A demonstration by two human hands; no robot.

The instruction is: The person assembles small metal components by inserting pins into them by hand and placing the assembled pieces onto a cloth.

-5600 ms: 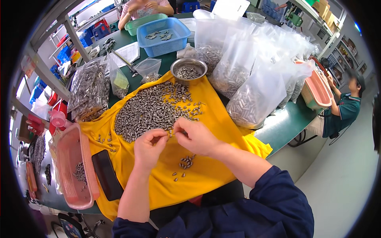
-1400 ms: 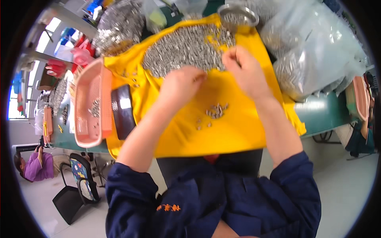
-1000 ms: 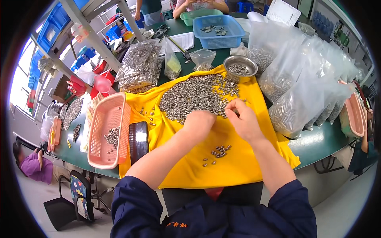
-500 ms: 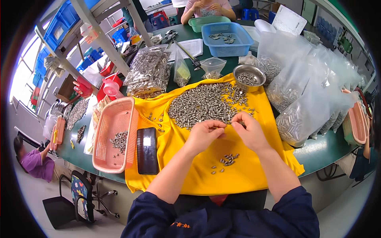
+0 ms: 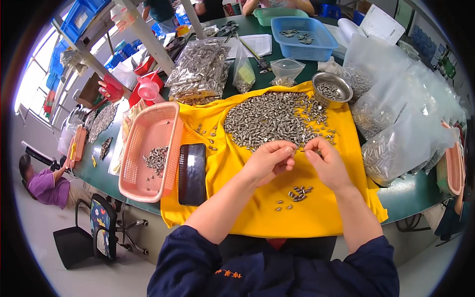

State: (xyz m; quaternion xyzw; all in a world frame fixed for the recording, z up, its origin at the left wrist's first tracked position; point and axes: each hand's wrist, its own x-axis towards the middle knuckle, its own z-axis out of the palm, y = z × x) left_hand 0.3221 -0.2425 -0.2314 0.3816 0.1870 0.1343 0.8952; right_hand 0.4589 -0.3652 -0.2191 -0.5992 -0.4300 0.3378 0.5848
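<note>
Left hand (image 5: 269,161) and right hand (image 5: 326,166) pinched, contents unclear, beside rounded silvery metal parts (image 5: 267,119) that draped yellow cloth (image 5: 316,220) probably steadied.

- The head view looks down and forward from above the wearer's navy top (image 5: 297,274), which fills the lower edge.
- It stands upright, its left being the wearer's left.
- The left hand (image 5: 269,159) and right hand (image 5: 327,162) sit near the middle, at close range.
- The cloth (image 5: 277,222) under them shows from steeply above.
- The blue basket (image 5: 304,52) lies farther off, toward the top.
- Its fisheye sweep reaches the chair (image 5: 102,223) at left and bags (image 5: 388,141) at right, within a dark round rim.
</note>
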